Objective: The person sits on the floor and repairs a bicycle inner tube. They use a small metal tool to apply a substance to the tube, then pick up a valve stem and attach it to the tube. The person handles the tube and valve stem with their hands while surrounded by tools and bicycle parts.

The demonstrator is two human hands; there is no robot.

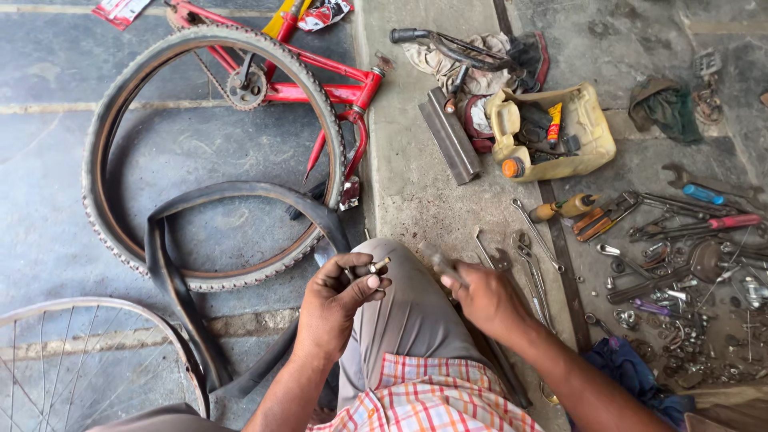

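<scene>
My left hand (340, 300) pinches the brass valve stem (376, 266) of a black inner tube (208, 240) that loops limp over the floor and past my knee. My right hand (484, 300) grips a small blurred metal tool (442, 266) held just right of the valve. Both hands hover over my grey trouser knee (412, 308). A bare black tyre (212, 152) lies flat on the floor in front of the tube.
A red bicycle frame (320, 88) lies at the top. A spoked wheel rim (88, 360) sits at lower left. Spanners, pliers and small parts (664, 264) are scattered on the right. A cut yellow can (560, 132) holds bits, beside a metal bar (452, 136) and rags.
</scene>
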